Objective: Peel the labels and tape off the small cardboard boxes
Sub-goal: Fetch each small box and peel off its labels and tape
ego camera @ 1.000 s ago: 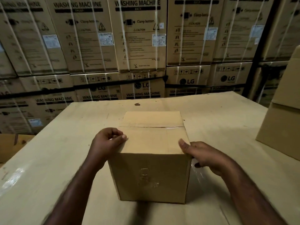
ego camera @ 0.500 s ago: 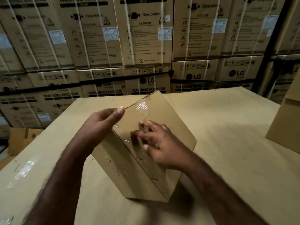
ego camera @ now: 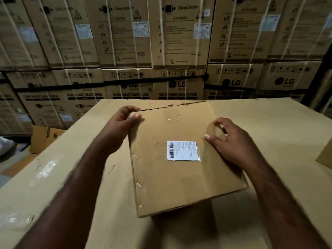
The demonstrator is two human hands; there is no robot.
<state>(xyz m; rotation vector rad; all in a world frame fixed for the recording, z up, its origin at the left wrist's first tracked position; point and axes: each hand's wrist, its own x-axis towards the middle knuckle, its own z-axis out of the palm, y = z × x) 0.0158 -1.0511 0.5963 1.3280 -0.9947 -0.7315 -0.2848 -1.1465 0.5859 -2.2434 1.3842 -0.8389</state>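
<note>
- Step in hand, as I read it: positioning and inspecting, no peel started. Both hands hold the small cardboard box with its labelled face turned up at the camera.
- Box sits over the middle of the cardboard-covered table, tilted. Near corner looks raised with a shadow under it; can't tell which edge touches the table.
- left hand: grips the far-left corner, thumb flat on the top face, fingers curled over the far edge.
- right hand: at the right edge, thumb tip on the top face, fingers curled round the side. Slightly blurred, but it reads as a hold on the box.
- white barcode label: mid-face, fully stuck down, glossy film over it. No corner lifted.
- clear tape patch: on the same face, near the far edge, also intact.
- staples run down the left edge; keep fingertips off them.
- Next move, my call: left hand keeps bracing, right hand lets go and picks at a label corner with a nail, then pulls low and slow so the film comes off with the paper.
- Around: tape scraps on the table at left, another box at right, washing machine cartons stacked behind.
</note>
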